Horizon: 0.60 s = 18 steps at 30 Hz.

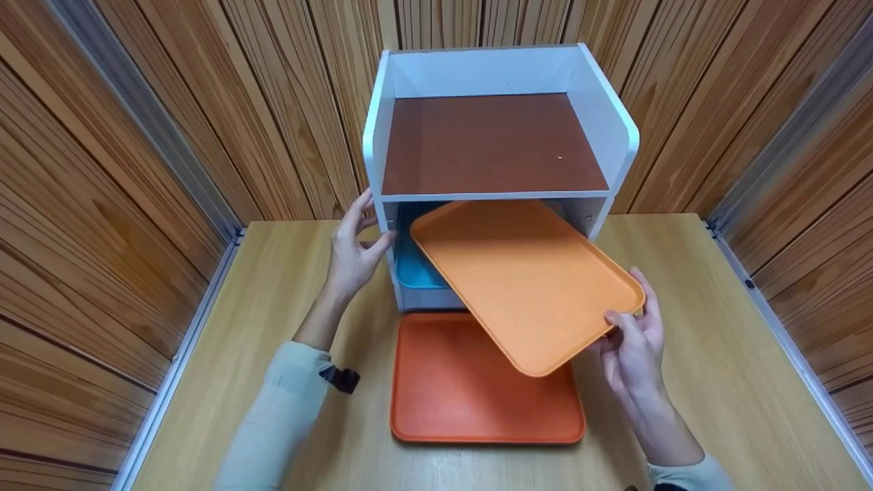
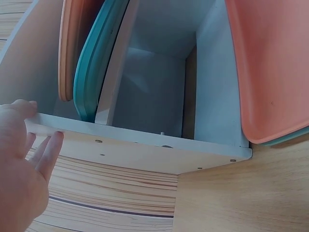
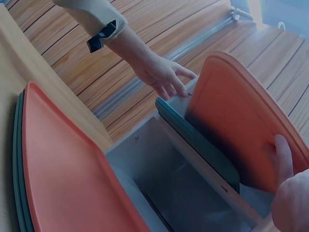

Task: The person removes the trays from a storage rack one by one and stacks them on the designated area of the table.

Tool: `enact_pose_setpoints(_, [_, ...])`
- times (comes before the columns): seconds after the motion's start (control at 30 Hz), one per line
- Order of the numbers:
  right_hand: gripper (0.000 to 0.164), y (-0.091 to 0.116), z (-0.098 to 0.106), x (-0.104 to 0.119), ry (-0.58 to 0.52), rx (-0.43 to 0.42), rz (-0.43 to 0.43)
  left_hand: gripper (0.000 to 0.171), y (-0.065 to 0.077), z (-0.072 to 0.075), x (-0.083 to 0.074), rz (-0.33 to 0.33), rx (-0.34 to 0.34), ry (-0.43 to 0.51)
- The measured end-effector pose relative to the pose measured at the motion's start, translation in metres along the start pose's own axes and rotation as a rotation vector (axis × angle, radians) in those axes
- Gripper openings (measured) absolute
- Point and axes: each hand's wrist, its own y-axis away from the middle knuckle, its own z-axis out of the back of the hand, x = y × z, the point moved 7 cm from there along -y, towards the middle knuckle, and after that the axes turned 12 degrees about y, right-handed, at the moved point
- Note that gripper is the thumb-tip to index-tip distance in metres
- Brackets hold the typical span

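An orange tray sticks out at an angle from the upper compartment of a white shelf. My right hand pinches its near right corner, thumb on top and fingers beneath. Beneath the orange tray, a blue-teal tray lies in that same compartment. At the shelf's left side panel, my left hand holds the front edge, with the thumb at the front and the fingers along the outer face. In the right wrist view, the orange tray is tilted apart from the teal tray.
In front of the shelf, a red-orange tray lies on the wooden table, stacked on green-teal trays. The shelf's brown top deck has raised white sides. Wood-panelled walls stand left, right and behind.
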Motion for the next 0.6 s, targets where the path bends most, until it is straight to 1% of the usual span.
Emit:
enact_pose_setpoints(0.13, [0.070, -0.005, 0.002, -0.001, 0.015, 0.049, -0.008, 0.072, 0.001, 0.001, 0.001, 0.008, -0.004, -0.005])
enact_pose_setpoints(0.27, [0.070, -0.009, 0.006, 0.000, -0.006, 0.100, -0.026, 0.072, 0.001, 0.001, 0.003, 0.015, -0.005, -0.001])
enact_pose_setpoints(0.37, [0.069, -0.012, 0.009, 0.000, -0.043, 0.128, -0.046, 0.072, 0.000, 0.000, 0.002, 0.002, 0.001, 0.009])
enact_pose_setpoints(0.43, [0.068, -0.014, 0.011, 0.001, -0.048, 0.145, -0.058, 0.071, -0.001, 0.000, 0.001, -0.016, 0.006, 0.015])
enact_pose_setpoints(0.6, [0.067, -0.020, 0.014, 0.000, -0.052, 0.209, -0.041, 0.070, -0.001, 0.001, 0.000, -0.040, 0.006, 0.014])
